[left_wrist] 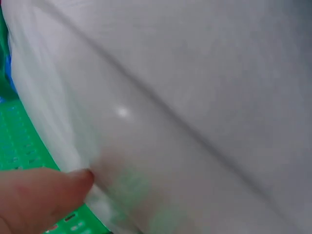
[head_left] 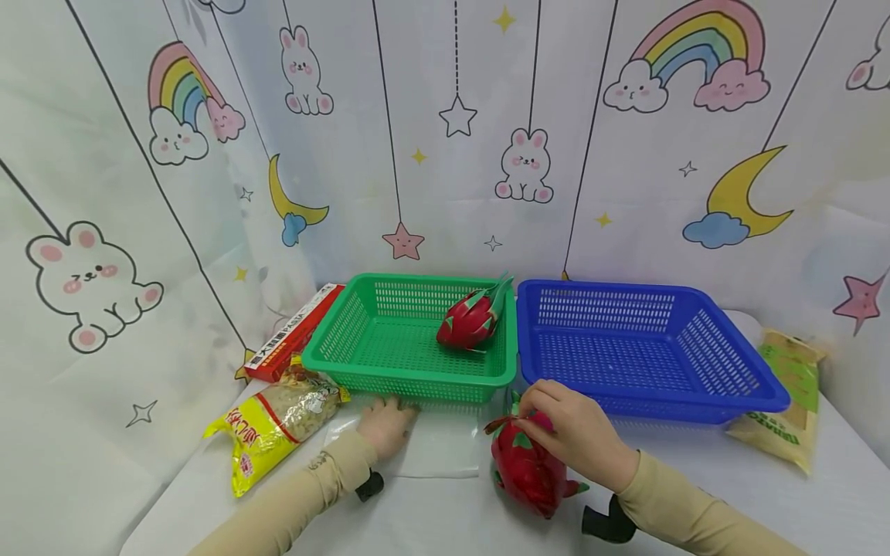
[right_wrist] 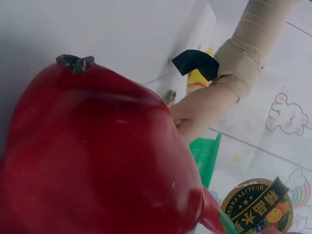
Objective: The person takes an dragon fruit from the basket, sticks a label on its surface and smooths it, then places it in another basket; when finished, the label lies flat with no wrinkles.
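Note:
A red dragon fruit [head_left: 530, 471] with green-tipped scales lies on the table, its rounded base filling much of the right wrist view. Over its leafy end, my right hand [head_left: 580, 432] pinches a round black-and-gold fruit label [right_wrist: 256, 204], which appears nearly edge-on in the head view. Whether the label is attached to the fruit cannot be told. My left hand [head_left: 385, 428] is at the upper left of a clear plastic bag [head_left: 445, 448]. Its thumb [left_wrist: 48, 192] lies against the film, with blurred fingers showing through from behind. Another dragon fruit [head_left: 469, 320] sits in the green basket [head_left: 410, 382].
The blue basket [head_left: 653, 401] stands right of the green one. A yellow snack-like bag [head_left: 278, 425] and a red pasta box [head_left: 292, 332] lie at left; a green-and-tan packet [head_left: 786, 394] lies at right. A patterned curtain [head_left: 445, 170] hangs behind.

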`<action>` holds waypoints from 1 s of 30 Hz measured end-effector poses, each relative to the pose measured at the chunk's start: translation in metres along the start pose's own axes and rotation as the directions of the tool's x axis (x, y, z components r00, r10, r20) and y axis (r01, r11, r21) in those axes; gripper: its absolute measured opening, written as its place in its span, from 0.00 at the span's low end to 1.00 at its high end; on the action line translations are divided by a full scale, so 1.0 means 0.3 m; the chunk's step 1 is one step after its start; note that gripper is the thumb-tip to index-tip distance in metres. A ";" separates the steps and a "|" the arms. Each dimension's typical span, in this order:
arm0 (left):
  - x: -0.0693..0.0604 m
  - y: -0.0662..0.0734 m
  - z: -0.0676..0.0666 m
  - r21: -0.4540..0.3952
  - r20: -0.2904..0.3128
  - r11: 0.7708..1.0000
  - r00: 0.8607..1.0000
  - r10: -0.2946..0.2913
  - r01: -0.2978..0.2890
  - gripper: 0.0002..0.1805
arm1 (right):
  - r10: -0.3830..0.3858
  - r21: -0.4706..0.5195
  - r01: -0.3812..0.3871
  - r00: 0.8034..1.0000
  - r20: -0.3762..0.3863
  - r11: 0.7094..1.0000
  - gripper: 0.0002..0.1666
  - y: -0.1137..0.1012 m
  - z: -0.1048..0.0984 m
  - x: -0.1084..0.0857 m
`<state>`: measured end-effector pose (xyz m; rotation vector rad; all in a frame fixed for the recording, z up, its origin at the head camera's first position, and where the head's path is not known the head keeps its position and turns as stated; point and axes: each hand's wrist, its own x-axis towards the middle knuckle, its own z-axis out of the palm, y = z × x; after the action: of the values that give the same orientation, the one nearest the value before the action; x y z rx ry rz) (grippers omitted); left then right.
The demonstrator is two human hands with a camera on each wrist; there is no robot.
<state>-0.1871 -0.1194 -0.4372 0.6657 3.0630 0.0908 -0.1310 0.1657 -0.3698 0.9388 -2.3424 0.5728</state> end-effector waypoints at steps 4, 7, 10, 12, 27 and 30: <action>0.003 0.015 0.004 0.014 -0.010 1.000 1.000 0.026 -0.026 0.21 | -0.019 -0.012 0.019 1.000 -0.013 1.000 0.17 0.004 -0.001 -0.002; 0.007 0.020 0.006 0.024 -0.018 0.999 0.999 0.041 -0.041 0.22 | -0.034 -0.026 0.033 0.999 -0.022 0.999 0.17 0.007 -0.002 -0.002; 0.011 0.021 0.011 0.049 -0.042 0.997 0.997 0.059 -0.057 0.22 | -0.036 -0.032 0.036 0.999 -0.023 0.999 0.18 0.009 -0.005 -0.004; 0.013 0.020 0.017 0.060 -0.059 0.996 0.996 0.070 -0.066 0.21 | -0.035 -0.033 0.034 0.999 -0.022 0.999 0.18 0.009 -0.008 -0.004; 0.030 0.062 -0.035 -0.080 -0.161 0.986 0.978 0.133 -0.147 0.13 | -0.028 -0.030 0.026 0.999 -0.047 0.999 0.12 0.020 -0.037 -0.020; 0.027 0.122 -0.078 -0.177 -0.162 0.957 0.966 0.202 -0.230 0.16 | -0.020 -0.029 0.019 0.998 -0.062 0.999 0.05 0.022 -0.047 -0.027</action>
<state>-0.1797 -0.0840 -0.4117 1.0184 3.0423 0.4511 -0.1264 0.1820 -0.3653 0.9173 -2.2782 0.5521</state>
